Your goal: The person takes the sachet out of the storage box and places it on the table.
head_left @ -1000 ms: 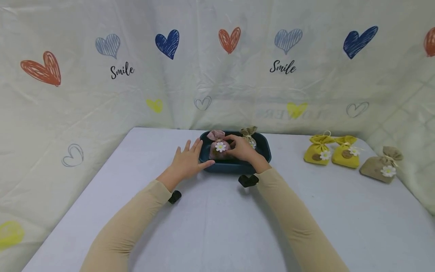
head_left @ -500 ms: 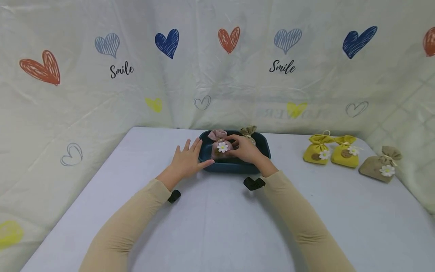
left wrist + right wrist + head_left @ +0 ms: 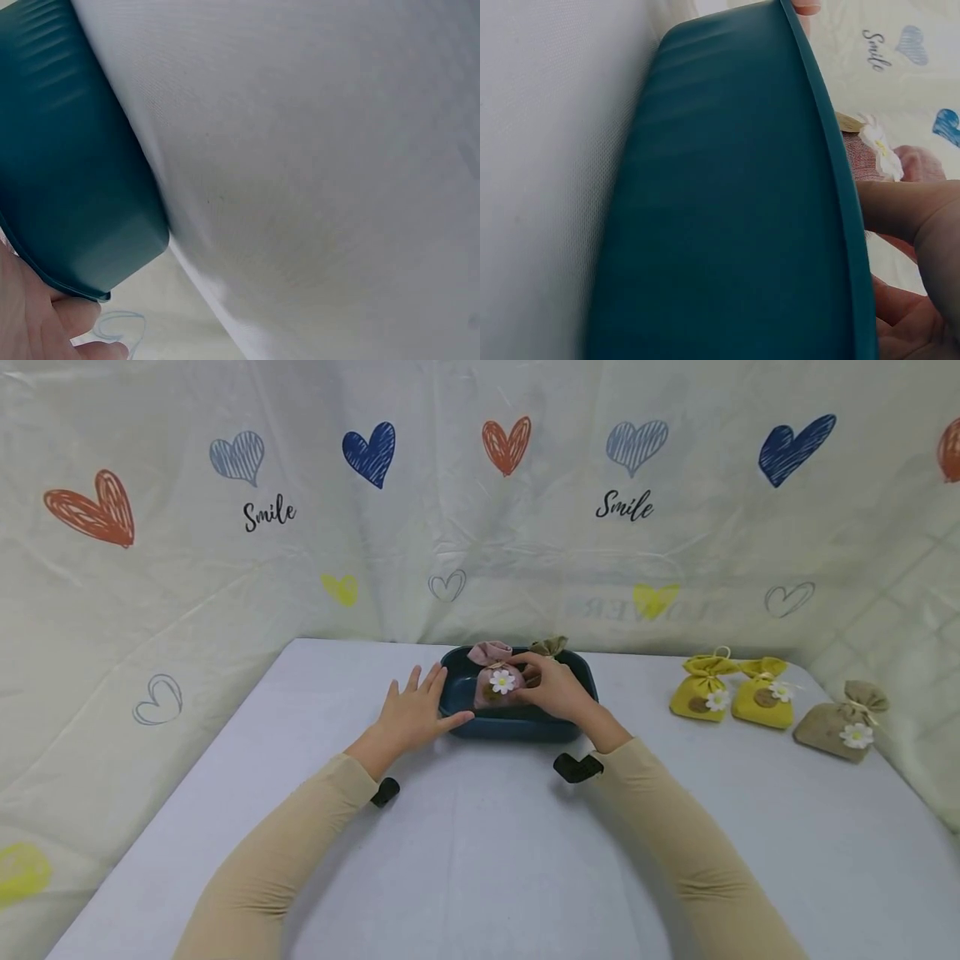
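Observation:
A dark teal plastic basin (image 3: 517, 730) stands at the back middle of the table. My left hand (image 3: 408, 720) lies with fingers spread and straight, touching the basin's left end; in the left wrist view its fingers (image 3: 76, 316) are at the rim. With thumb and fingers my right hand (image 3: 558, 689) pinches a pink drawstring pouch (image 3: 486, 696) from its right side, inside the basin. A white daisy decorates that pouch, and its gathered top pokes above the rim. Behind the right hand, only the gathered top of an olive-brown pouch (image 3: 549, 647) shows.
Two yellow pouches (image 3: 697, 697) and a tan pouch (image 3: 828, 732), all with daisies, lie on the right of the white table (image 3: 450, 852). A pale curtain (image 3: 450, 527) printed with hearts hangs right behind the table. A black device sits under each wrist.
My right hand has shifted right inside the basin, bringing the pink pouch along toward the olive-brown one, which is now more covered. The left hand has stayed put.

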A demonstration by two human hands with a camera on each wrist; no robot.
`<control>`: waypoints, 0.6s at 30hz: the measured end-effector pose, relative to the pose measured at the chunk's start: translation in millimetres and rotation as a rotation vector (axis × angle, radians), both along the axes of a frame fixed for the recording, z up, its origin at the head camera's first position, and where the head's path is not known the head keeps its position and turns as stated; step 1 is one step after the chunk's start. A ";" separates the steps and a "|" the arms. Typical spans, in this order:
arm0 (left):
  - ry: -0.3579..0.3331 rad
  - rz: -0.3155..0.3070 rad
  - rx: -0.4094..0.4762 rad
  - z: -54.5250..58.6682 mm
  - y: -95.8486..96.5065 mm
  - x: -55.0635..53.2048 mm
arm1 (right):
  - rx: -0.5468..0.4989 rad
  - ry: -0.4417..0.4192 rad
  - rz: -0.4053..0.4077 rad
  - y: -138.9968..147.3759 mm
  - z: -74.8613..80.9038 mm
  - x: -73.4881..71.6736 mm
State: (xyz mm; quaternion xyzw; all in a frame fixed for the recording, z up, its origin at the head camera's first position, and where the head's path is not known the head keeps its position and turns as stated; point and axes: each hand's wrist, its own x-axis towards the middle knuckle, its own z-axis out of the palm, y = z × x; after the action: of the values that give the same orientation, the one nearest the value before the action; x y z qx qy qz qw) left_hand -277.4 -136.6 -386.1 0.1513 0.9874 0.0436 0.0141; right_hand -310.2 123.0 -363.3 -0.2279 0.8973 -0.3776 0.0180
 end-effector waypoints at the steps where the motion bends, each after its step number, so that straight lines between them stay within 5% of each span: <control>1: -0.003 0.000 0.001 0.1 -0.1 0.2 | -0.001 -0.001 -0.002 1.0 0.8 0.6; 18: -0.011 0.010 0.044 -0.9 -1.0 -0.9 | -0.105 0.001 -0.038 22.7 4.7 9.9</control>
State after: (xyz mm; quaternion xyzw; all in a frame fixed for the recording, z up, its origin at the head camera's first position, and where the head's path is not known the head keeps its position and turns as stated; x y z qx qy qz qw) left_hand -278.3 -137.6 -387.0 0.1462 0.9869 0.0663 0.0159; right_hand -300.4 145.7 -358.6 -0.2118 0.8804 -0.4243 -0.0015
